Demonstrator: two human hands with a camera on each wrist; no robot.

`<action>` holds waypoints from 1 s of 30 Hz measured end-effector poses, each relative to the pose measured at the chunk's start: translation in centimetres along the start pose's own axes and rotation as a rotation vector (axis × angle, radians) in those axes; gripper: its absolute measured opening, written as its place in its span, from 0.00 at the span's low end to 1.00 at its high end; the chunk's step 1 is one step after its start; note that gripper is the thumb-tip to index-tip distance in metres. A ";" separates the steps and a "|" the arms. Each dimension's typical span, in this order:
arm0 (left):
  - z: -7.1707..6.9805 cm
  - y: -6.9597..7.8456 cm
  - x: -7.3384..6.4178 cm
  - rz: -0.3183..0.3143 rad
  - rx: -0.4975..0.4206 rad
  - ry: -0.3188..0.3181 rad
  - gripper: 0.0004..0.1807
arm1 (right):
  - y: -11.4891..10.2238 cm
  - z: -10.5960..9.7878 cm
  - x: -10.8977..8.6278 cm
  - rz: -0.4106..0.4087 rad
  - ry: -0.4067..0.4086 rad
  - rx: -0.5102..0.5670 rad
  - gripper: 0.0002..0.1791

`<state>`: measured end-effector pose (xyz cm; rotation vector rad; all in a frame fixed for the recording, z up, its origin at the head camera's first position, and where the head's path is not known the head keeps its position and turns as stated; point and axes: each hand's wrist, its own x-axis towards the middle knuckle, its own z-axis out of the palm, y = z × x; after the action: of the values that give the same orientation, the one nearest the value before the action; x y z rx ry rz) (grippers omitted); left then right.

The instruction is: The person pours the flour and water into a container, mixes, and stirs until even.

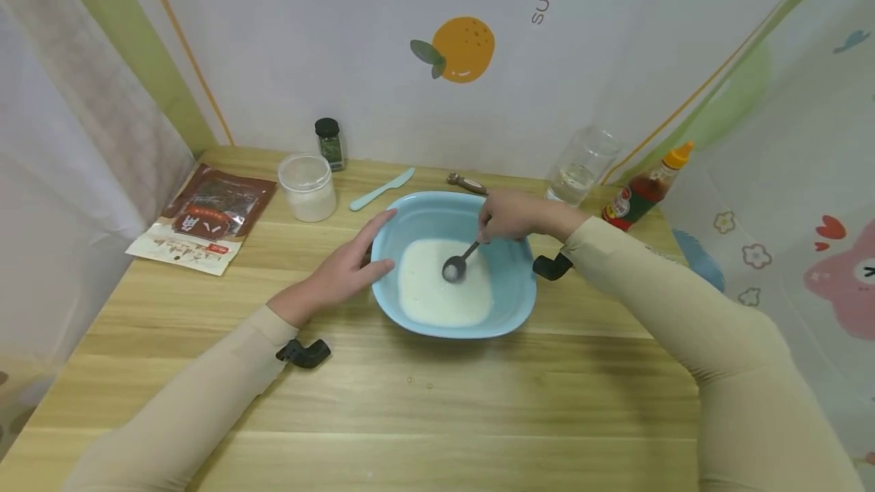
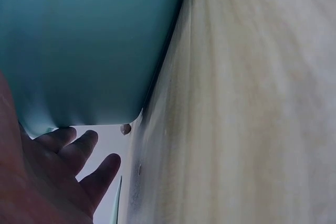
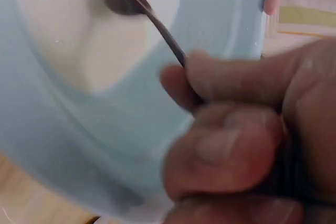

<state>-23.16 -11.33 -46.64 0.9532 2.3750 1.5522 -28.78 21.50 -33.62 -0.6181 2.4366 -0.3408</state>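
Observation:
A light blue plastic basin with white, milky liquid in it stands on the table. My right hand reaches over its far right rim and grips the handle of a dark spoon. The spoon's bowl is at the liquid, with a little white in it. In the right wrist view, thumb and fingers close around the spoon handle. My left hand steadies the basin's left side, thumb tip at the rim. From the left wrist view, its fingers look spread and fairly straight against the outer wall.
Behind and left of the basin are a brown food packet, a lidded jar of white powder, a green-flecked spice jar and a pale knife. A brown handle, a glass and a red sauce bottle stand along the back.

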 end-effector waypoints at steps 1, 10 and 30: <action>0.1 0.0 0.0 -0.001 -0.001 -0.001 0.45 | 0.0 0.0 -0.1 0.005 -0.016 0.010 0.12; 0.1 0.0 0.0 0.006 0.003 -0.003 0.45 | 0.7 0.5 0.0 0.005 0.011 0.002 0.13; 0.0 0.3 -0.2 0.000 0.017 0.003 0.45 | -1.6 1.5 -0.4 -0.010 0.080 -0.019 0.14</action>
<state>-22.86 -11.38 -46.41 0.9547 2.3936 1.5369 -26.96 20.16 -34.01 -0.6366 2.5160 -0.3528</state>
